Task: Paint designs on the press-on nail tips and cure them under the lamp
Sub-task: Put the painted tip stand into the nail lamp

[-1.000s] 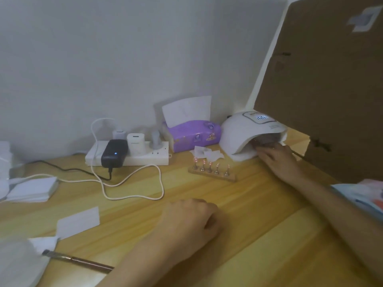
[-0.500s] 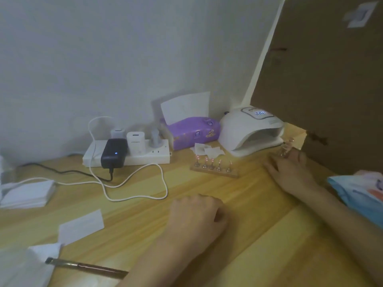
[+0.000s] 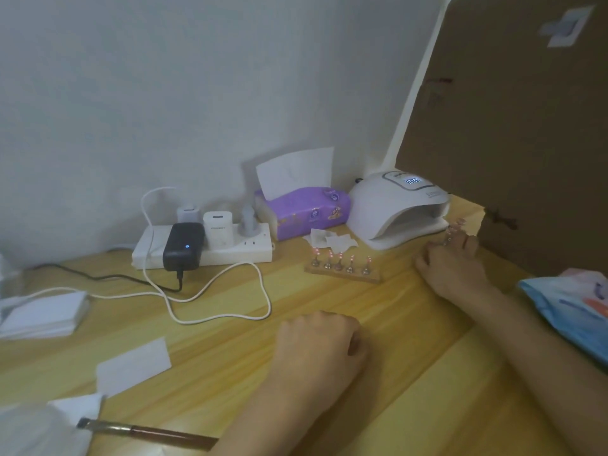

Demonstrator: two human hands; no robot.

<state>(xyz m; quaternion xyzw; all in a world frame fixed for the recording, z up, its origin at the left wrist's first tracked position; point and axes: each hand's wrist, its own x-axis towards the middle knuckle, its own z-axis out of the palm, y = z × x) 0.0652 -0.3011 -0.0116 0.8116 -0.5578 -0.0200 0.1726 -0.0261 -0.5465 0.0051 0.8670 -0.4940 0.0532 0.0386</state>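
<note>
A white curing lamp [image 3: 391,205] stands at the back right with its display lit and its opening empty. My right hand [image 3: 452,266] rests on the table just right of the lamp's mouth, and its fingers hold a small stand of nail tips [image 3: 455,229] upright. A wooden stand [image 3: 342,270] carrying several pink-tipped nails sits in front of the lamp, to its left. My left hand [image 3: 319,343] lies on the table as a fist with nothing in it. A brush [image 3: 148,432] lies at the near left, partly under my left forearm.
A power strip [image 3: 250,248] with chargers and looping cables sits by the wall. A purple tissue pack [image 3: 306,210] stands beside the lamp. A cardboard panel [image 3: 513,126] rises at the right. White paper pieces [image 3: 131,366] lie at the left, a blue packet [image 3: 572,307] at the right.
My right hand has come out of the lamp with the small stand of nail tips and moved to the lamp's right. My left hand has stayed in place.
</note>
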